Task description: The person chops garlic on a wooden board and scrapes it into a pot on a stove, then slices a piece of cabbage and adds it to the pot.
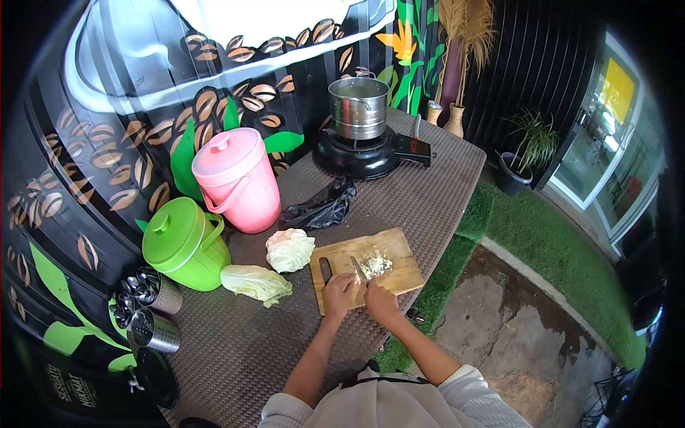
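A wooden cutting board (pixel 407 257) with a handle slot lies on the woven-top table. My right hand (pixel 380 301) grips a knife (pixel 357 267), its blade pointing away from me over the board. Left of the blade, my left hand (pixel 340 290) rests on the board with its fingers bent and pressed together; whatever they hold is hidden. A small heap of finely chopped pale pieces (pixel 378 265) lies just right of the blade. Beyond the board's left side sit a round cabbage (pixel 290 250) and a longer napa cabbage (pixel 255 284).
A steel pot (pixel 359 107) stands on a black portable stove (pixel 357 153) at the back. A black plastic bag (pixel 321 205) lies before it. Pink (pixel 239 182) and green (pixel 187 244) lidded buckets line the wall, with metal utensil holders (pixel 155 330) nearer me.
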Demonstrator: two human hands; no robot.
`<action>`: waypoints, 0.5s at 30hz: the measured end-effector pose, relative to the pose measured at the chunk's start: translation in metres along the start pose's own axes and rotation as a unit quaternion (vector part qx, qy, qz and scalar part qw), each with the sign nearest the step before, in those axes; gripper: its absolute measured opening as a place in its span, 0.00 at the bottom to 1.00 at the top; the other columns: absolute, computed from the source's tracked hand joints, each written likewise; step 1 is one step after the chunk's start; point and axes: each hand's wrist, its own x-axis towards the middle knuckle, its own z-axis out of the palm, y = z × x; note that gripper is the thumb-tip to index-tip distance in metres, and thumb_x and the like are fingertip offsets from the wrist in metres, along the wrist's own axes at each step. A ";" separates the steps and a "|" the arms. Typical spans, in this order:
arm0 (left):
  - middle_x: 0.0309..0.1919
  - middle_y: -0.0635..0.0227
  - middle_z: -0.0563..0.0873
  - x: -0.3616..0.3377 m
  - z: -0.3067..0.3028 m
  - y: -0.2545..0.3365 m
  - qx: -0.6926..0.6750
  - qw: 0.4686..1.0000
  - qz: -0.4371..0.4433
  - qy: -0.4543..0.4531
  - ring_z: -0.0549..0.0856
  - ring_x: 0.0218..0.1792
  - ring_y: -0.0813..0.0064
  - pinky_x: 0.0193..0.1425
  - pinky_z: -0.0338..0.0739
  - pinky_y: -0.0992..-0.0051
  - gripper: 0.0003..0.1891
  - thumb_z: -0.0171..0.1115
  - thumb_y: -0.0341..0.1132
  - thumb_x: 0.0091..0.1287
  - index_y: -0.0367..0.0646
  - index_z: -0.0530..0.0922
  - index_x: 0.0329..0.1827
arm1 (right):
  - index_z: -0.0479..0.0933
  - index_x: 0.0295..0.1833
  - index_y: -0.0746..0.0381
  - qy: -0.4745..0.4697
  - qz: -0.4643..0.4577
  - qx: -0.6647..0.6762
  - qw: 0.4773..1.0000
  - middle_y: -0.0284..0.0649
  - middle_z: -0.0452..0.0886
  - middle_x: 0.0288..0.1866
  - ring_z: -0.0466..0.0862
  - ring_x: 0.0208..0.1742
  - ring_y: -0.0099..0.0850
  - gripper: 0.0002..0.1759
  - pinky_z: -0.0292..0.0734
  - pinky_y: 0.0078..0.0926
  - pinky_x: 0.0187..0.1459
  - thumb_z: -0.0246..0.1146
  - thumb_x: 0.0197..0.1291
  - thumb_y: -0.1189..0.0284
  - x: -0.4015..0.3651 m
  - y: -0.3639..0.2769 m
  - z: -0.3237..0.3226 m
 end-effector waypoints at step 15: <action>0.46 0.56 0.85 -0.004 0.005 -0.007 -0.038 0.995 -0.056 0.067 0.82 0.49 0.57 0.54 0.77 0.69 0.11 0.69 0.24 0.55 0.30 0.83 0.41 | 0.64 0.50 0.71 -0.019 -0.018 -0.011 1.000 0.57 0.82 0.31 0.86 0.36 0.52 0.16 0.82 0.44 0.36 0.56 0.58 0.76 -0.006 -0.001 0.010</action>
